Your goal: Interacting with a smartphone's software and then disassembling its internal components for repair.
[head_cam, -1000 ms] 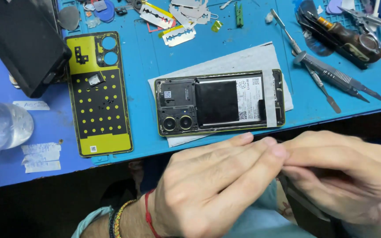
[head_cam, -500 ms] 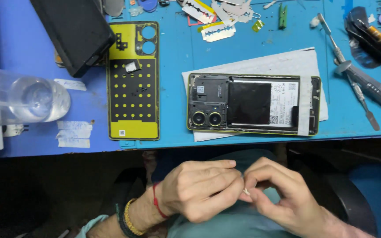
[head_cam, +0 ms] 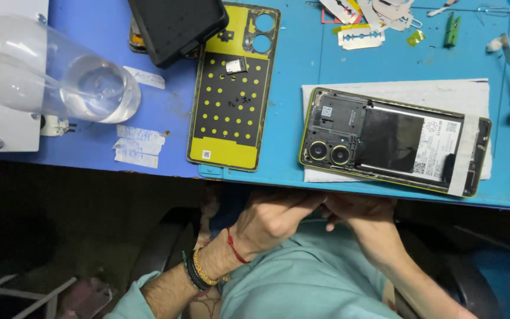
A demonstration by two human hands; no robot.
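Hands meet below the surface edge: our left hand and right hand, fingers pinched together on something hidden. We should work steadily, near the opened phone just above.

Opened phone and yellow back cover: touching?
Apart. Head view shows bare blue mat between the opened phone and the yellow back cover.
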